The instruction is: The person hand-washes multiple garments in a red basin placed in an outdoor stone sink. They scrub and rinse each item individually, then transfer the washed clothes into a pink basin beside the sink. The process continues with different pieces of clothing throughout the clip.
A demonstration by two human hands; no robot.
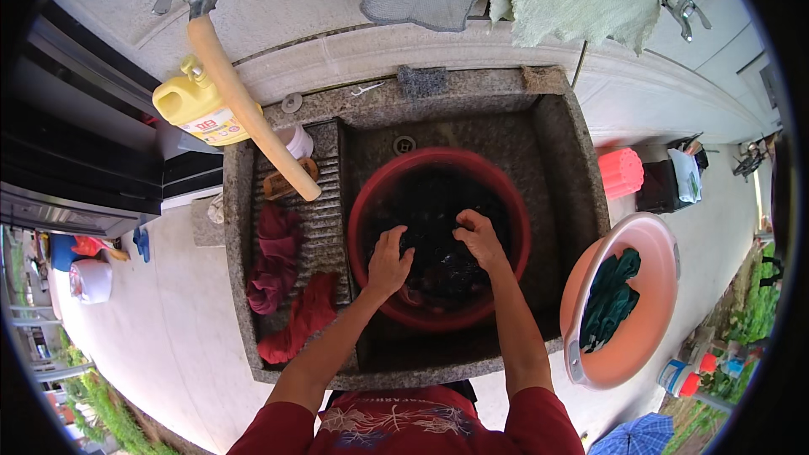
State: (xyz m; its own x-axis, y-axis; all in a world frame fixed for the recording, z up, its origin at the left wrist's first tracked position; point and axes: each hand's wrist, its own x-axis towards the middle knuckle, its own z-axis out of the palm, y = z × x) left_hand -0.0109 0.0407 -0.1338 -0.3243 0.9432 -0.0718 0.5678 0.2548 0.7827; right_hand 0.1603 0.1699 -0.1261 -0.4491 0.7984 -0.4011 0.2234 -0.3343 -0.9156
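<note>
A red plastic basin [524, 240] stands in a grey stone sink [573, 152]. In it lies a dark, wet mass of cloth [442, 202], with water glinting near its middle; separate garments are hard to make out. My left hand [390, 261] hovers over the left part of the basin, thumb apart from the loosely bent fingers. Over the right part is my right hand [480, 238], its fingers curled in toward the thumb. Whether a bit of dark cloth is pinched there is hidden. On the ribbed washboard at left rest a maroon cloth [276, 257] and a red cloth [303, 320].
A wooden scrubbing brush [291, 179] lies on the washboard under a beige tap hose [253, 114]. Behind it stands a yellow jug [202, 105]. A pink tub [666, 286] holding dark green cloth [613, 295] stands at right. Rags [581, 4] hang above the sink.
</note>
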